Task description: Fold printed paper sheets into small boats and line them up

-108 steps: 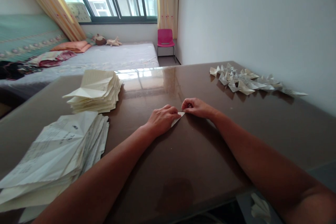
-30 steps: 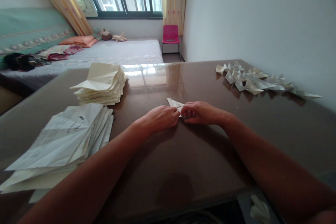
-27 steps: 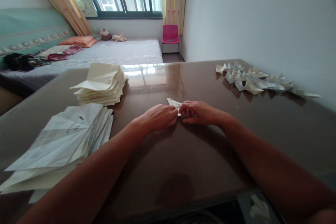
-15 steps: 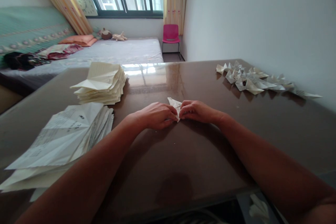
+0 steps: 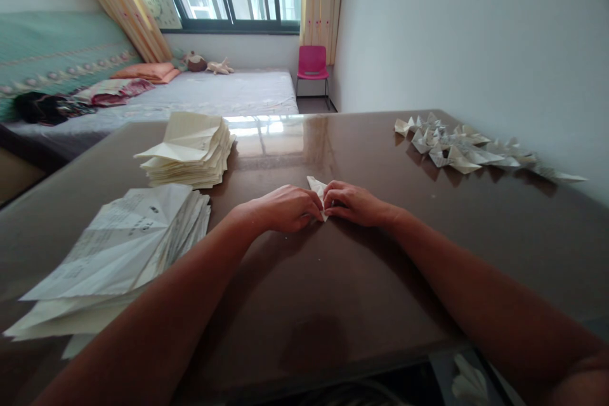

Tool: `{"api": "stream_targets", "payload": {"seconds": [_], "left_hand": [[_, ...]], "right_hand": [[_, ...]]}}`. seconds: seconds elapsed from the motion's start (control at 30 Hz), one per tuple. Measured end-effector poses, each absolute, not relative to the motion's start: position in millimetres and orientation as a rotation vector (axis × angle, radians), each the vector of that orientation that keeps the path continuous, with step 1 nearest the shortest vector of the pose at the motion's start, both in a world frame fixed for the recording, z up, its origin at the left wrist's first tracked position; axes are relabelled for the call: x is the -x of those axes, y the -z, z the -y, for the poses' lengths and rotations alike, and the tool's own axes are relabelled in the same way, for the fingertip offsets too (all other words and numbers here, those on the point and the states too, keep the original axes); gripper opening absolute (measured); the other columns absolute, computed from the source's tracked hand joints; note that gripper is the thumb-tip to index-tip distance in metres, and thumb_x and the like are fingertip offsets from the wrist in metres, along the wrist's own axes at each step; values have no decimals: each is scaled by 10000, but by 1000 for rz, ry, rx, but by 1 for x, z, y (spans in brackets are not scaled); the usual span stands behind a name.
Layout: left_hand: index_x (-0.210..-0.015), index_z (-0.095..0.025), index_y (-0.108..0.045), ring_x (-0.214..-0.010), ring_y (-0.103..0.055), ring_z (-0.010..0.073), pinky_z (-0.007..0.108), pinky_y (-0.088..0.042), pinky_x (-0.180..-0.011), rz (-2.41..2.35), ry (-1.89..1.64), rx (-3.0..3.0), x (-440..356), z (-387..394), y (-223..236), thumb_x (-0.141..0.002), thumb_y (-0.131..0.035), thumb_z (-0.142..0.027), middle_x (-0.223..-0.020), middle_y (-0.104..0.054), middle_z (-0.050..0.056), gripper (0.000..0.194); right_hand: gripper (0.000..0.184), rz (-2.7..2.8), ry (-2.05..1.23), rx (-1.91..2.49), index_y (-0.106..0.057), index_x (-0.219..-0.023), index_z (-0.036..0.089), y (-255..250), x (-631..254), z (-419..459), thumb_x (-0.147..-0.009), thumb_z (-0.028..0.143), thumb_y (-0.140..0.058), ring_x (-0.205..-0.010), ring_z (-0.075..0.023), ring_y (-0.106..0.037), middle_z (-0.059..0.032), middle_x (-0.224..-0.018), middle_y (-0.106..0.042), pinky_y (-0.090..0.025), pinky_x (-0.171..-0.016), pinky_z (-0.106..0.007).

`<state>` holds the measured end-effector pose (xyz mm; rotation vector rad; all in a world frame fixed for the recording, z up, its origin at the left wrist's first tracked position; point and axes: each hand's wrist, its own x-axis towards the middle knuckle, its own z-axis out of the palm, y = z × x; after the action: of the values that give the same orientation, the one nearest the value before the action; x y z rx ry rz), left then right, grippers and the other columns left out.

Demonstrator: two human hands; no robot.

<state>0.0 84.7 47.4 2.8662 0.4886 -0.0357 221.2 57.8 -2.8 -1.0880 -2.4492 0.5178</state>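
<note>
A small folded piece of paper [image 5: 316, 185] lies on the brown table [image 5: 328, 311], in front of me at the middle. My left hand [image 5: 294, 208] is closed on its left side, fingertips pressed to the paper. From the right, my right hand [image 5: 351, 202] pinches the same piece with curled fingers. Both hands rest low over the tabletop, their fingertips almost meeting. Much of the paper is hidden beneath the fingers; its pointed far end and a narrow near tip show.
To the left are a stack of creased printed sheets [image 5: 124, 235] and, behind it, a stack of yellowish folded paper [image 5: 190, 146]. Several folded paper shapes [image 5: 451, 146] lie at the far right by the wall. Beyond the table stand a bed [image 5: 228, 92] and a pink chair [image 5: 313, 63].
Since the oldest frame the folded paper has been turned, and my hands have drawn together around it. In the last half second its printed marks have gone from sight.
</note>
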Motion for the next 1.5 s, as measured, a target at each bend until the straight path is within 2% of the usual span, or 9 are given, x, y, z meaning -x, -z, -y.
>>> {"api": "stream_targets", "payload": {"seconds": [0.1,0.23,0.5,0.73,0.9,1.03,1.23,1.37,1.5], "left_hand": [[-1065,-325,-693,-969,-640,141,211,-437,-872,-520,22,-2830,0,-83,-49,-769,-529,-122,-1126,-683,-36,395],[-1174,-383,-633,-973,-635,150,221,-448,-854,-542,68,-2881,1,-81,-48,-764,-551,-148,-1190,-641,-39,480],[-1180,-428,-618,-1032,-612,159,222,-443,-859,-553,141,-2970,3,-80,-46,-778,-541,-186,-1253,-598,-69,475],[-1143,-414,-646,-1005,-623,155,216,-449,-831,-587,188,-2949,2,-78,-50,-794,-530,-196,-1234,-610,-67,428],[-1152,-409,-642,-1008,-623,156,218,-448,-824,-588,176,-2951,2,-77,-50,-797,-520,-196,-1249,-605,-75,431],[-1168,-404,-637,-1005,-626,158,222,-449,-813,-565,190,-2959,2,-78,-51,-804,-503,-201,-1254,-604,-70,438],[-1134,-395,-657,-994,-629,152,214,-444,-795,-573,177,-2940,2,-79,-51,-807,-501,-211,-1249,-609,-79,407],[-1135,-402,-657,-981,-630,155,216,-435,-787,-568,153,-2936,1,-79,-50,-809,-495,-205,-1234,-617,-75,414],[-1081,-382,-687,-962,-631,147,206,-429,-778,-595,61,-2874,1,-85,-44,-808,-494,-195,-1183,-645,-73,383]], "right_hand": [[118,2443,-534,1099,-645,-856,196,3,-220,-58,-873,301,-592,-945,-164,-565,-51,-1007,-601,-440,-828,-285],[109,2433,-556,1113,-645,-835,193,4,-220,-59,-865,289,-601,-954,-165,-560,-50,-1006,-599,-435,-828,-284],[59,2390,-599,1193,-618,-883,181,4,-219,-59,-862,201,-567,-874,-142,-570,-43,-959,-576,-436,-816,-270],[130,2369,-532,1252,-625,-915,199,8,-216,-55,-832,300,-629,-932,-161,-554,-47,-999,-551,-431,-841,-282],[116,2310,-609,1281,-614,-931,190,9,-215,-59,-833,251,-625,-798,-119,-559,-33,-983,-534,-446,-770,-253],[86,2284,-597,1298,-611,-924,186,10,-217,-59,-848,222,-592,-794,-122,-556,-39,-988,-531,-451,-782,-268],[229,2316,-634,1186,-611,-989,197,9,-222,-57,-798,305,-676,-891,-158,-547,-50,-1019,-530,-453,-831,-295],[144,2235,-707,1226,-620,-933,176,10,-220,-61,-807,240,-647,-777,-124,-560,-42,-984,-540,-466,-762,-270],[58,2078,-554,1356,-623,-863,169,11,-222,-65,-829,185,-578,-713,-117,-548,-32,-889,-578,-447,-713,-258]]}}
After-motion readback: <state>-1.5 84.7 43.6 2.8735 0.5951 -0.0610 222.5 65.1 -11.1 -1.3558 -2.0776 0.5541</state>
